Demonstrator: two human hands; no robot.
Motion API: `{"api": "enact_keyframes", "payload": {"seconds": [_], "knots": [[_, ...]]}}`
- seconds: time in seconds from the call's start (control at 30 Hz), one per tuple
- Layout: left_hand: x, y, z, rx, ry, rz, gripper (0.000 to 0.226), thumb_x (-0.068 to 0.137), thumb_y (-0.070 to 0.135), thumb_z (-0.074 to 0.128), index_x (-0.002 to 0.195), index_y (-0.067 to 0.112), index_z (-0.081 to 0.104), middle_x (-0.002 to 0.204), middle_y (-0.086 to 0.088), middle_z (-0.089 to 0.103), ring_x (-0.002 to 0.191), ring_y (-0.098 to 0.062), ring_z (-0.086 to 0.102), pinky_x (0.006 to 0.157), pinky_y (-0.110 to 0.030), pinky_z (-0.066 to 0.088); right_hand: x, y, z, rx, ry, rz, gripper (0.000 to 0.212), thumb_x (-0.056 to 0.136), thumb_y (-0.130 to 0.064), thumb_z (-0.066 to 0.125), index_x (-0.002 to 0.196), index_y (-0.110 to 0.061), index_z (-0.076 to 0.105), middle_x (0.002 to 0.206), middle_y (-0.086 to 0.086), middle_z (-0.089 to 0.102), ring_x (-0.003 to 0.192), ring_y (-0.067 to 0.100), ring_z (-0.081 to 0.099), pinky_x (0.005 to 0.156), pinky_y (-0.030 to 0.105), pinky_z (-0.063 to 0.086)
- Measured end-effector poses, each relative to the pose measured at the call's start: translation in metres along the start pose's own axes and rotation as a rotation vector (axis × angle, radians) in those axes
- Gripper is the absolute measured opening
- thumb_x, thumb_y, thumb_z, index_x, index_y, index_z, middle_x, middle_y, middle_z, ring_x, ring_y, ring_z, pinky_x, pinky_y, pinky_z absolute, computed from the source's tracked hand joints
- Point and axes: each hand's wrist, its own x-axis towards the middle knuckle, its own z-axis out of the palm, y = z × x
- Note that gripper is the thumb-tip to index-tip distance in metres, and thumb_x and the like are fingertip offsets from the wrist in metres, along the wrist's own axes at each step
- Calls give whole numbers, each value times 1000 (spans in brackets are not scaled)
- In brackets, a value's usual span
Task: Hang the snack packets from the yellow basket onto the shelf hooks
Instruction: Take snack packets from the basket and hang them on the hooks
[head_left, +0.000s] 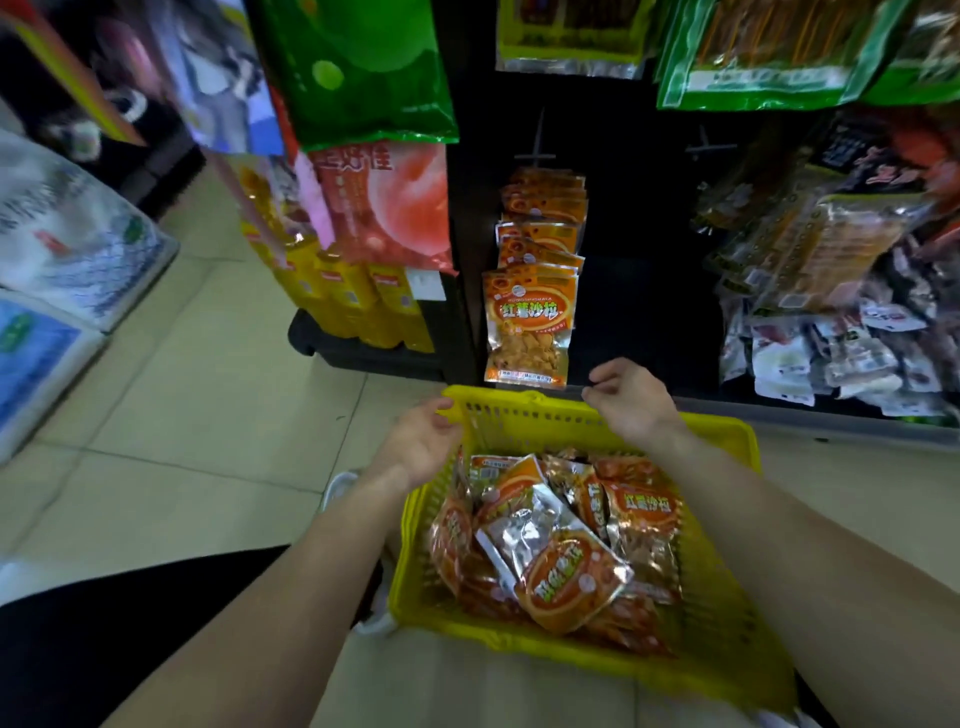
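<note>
Yellow basket, perforated plastic, sits in front of the black shelf. It is heaped with glossy orange foil snack packets. We see hanging packets of the same kind in an overlapping row on a thin metal hook, just beyond the basket's far rim. Shiny green bags and a pink bag crowd the left, mixed packets the right. Left hand grips the basket's far left corner. Right hand is curled at the far rim; we cannot tell if it grasps anything.
</note>
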Motion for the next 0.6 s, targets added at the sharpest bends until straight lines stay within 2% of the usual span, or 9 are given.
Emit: {"api": "enact_keyframes", "payload": {"seconds": [0.07,0.13,0.2,0.27,0.33,0.4,0.47,0.53,0.6], "knots": [[-19,-18,-7,34,21,0,40,95,17,66,134,10,59,115,-13,67,86,-16,58,57,-8,37,-19,4,18,-54,-34,-30,9,93,-25,65,101,-23,61,90,-7,64,86,16,61,73,28,42],[-36,-38,-14,11,53,-26,34,93,17,67,127,12,63,110,-11,69,88,-18,61,65,-12,42,-36,10,43,-83,-124,-59,3,93,-25,65,92,-25,62,86,-9,63,84,17,62,73,28,43],[-47,-56,-19,-1,97,-56,29,92,16,68,121,13,66,101,-6,68,90,-20,64,70,-13,42,-52,14,72,-100,-274,-73,8,95,-31,64,87,-32,62,90,-9,64,86,16,62,75,29,46],[-55,-72,-24,6,127,-77,25,91,16,68,117,15,68,94,-2,67,89,-20,65,77,-16,41,-62,16,104,-167,-395,-107,4,97,-32,62,99,-31,66,104,-5,67,97,20,64,83,36,51],[-59,-87,-28,26,155,-68,22,90,12,69,112,12,70,90,-4,68,80,-16,63,76,-10,41,-65,15,136,-258,-431,-248,27,97,-19,60,123,-26,65,128,4,63,115,27,61,96,39,50],[-58,-96,-31,9,173,-61,20,89,5,69,109,8,72,89,-8,67,72,-9,59,67,0,39,-63,10,159,-342,-478,-364,43,95,-15,61,136,-27,59,144,5,47,130,27,50,106,37,43],[-54,-98,-32,-7,175,-66,21,89,6,69,110,8,72,89,-8,67,74,-10,60,68,0,40,-57,5,173,-410,-543,-403,39,92,-27,69,130,-30,64,147,4,40,137,26,41,111,36,37],[-49,-97,-31,-30,146,-70,23,90,10,69,113,11,71,93,-8,69,82,-15,62,78,-11,44,-50,2,177,-486,-557,-432,23,89,-37,72,110,-29,72,141,2,45,134,27,40,109,35,35],[-44,-94,-31,-59,122,-64,23,90,14,68,114,14,70,95,-4,70,87,-16,64,86,-19,45,-46,-1,173,-458,-502,-470,14,90,-38,70,99,-27,73,134,-2,53,128,24,45,105,35,34]]}}
